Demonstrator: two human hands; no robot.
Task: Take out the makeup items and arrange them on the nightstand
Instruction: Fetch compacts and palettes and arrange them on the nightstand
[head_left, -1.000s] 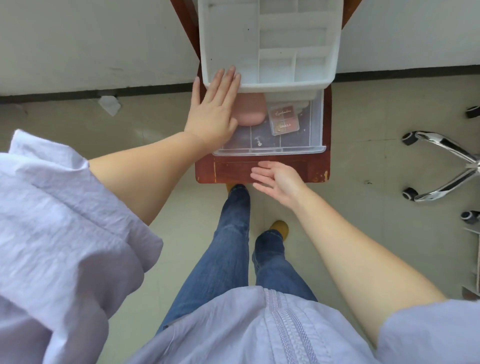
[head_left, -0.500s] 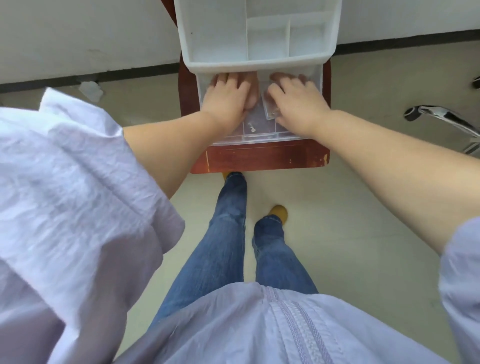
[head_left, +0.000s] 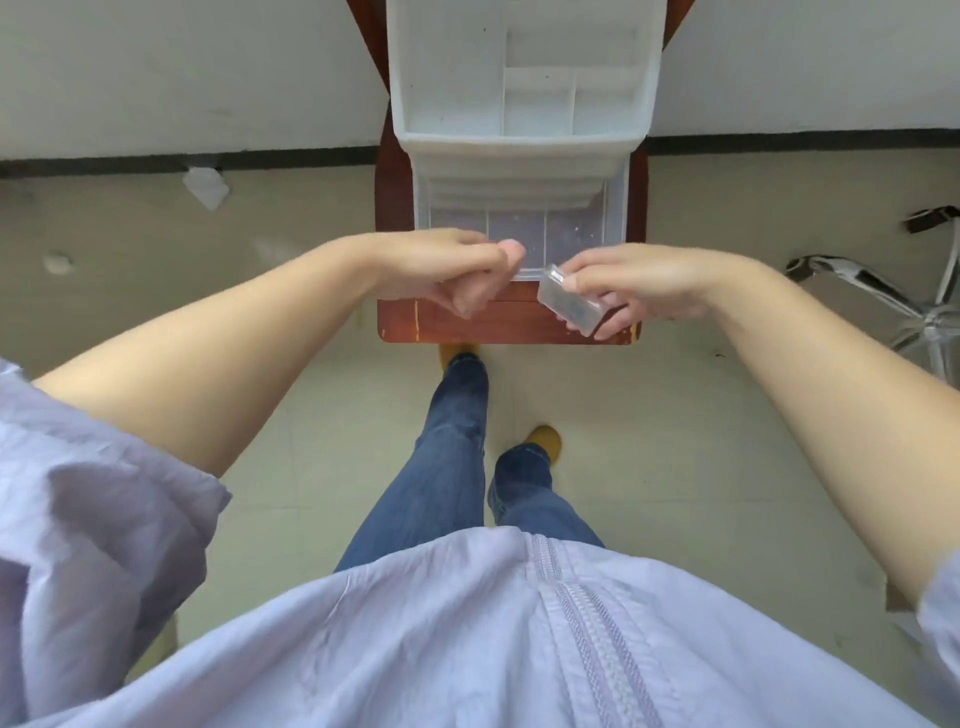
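A white plastic organizer (head_left: 447, 78) stands on the red-brown nightstand (head_left: 498, 325). Its lowest clear drawer (head_left: 615, 218) is pulled out, and the compartments I can see hold nothing. My right hand (head_left: 644, 283) pinches a small clear plastic case (head_left: 569, 301) with something dark inside, above the nightstand's front right corner. My left hand (head_left: 447, 270) is curled into a fist over the drawer's front left corner. It closes around a soft pink puff (head_left: 470, 304), which is almost wholly hidden by the fingers.
The nightstand stands against a white wall with a dark baseboard. A chrome chair base (head_left: 883, 301) with castors sits on the floor at the right. A scrap of paper (head_left: 205, 184) lies on the floor at the left. My legs are just in front of the nightstand.
Both hands reached into the drawer and have drawn back toward me. The pink puff and the clear case have left the drawer, one in each hand.
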